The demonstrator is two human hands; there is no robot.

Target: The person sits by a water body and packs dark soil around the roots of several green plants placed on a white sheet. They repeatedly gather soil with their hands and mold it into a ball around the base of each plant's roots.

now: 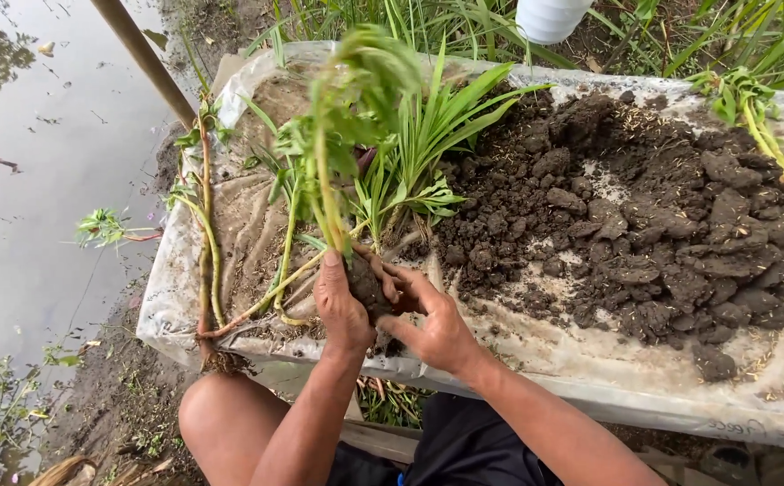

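Nearest the lens: a bare knee (221, 414) and two forearms rising from the lower edge toward the middle of the frame. Left hand (342, 306) wrapped around a dark clod of soil (369, 286) at the foot of a green seedling (324, 180), fingers closed on it from the left. Right hand (432, 328) pressed against the same clod from the right and below, fingers curled; whether fully clamped or only cupping, hard to tell, since the clod hides the fingertips. Seedling's long axis running away from the hands, up and slightly left, stem pale yellow-green, leafy top blurred near the upper middle. Both hands equally close, touching the root ball, just above the near edge of a pale plastic sheet (590, 360). Loose dark soil heap (662, 234) well to the right. More uprooted plants (207, 243) lying lengthwise on the sheet to the left. Muddy water (41, 180) beyond the left edge.
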